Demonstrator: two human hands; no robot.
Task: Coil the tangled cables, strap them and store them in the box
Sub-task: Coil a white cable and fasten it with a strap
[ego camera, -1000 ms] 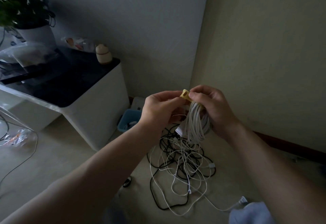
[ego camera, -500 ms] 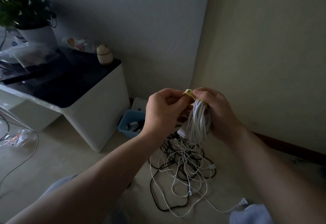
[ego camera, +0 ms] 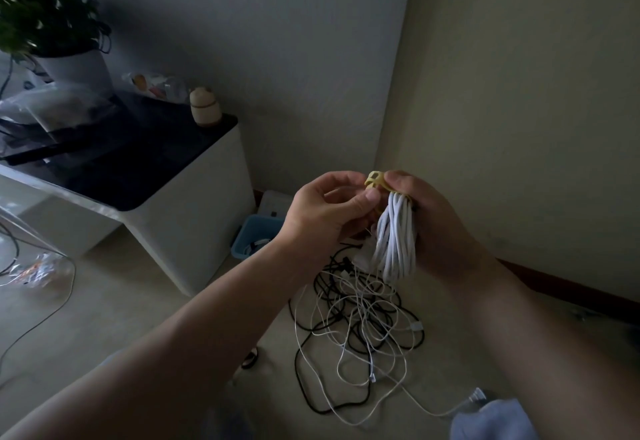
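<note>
A coiled white cable (ego camera: 394, 239) hangs in a bundle from my right hand (ego camera: 434, 228), which grips its top. A yellow strap (ego camera: 375, 179) sits at the top of the bundle, pinched between my left hand's (ego camera: 329, 211) thumb and fingers and my right fingertips. Below them on the floor lies a tangle of black and white cables (ego camera: 356, 322). A blue box (ego camera: 256, 237) stands on the floor beside the white table, partly hidden behind my left wrist, with something pale inside.
A white table with a dark top (ego camera: 138, 169) stands at the left, carrying a potted plant (ego camera: 52, 38), plastic bags and a small round jar (ego camera: 205, 107). A white flat object (ego camera: 273, 202) leans in the corner behind the box. Walls close in at the back and right.
Both hands have shifted slightly right and stayed together at the top of the bundle. The yellow strap now shows more wrapped over the cable top.
</note>
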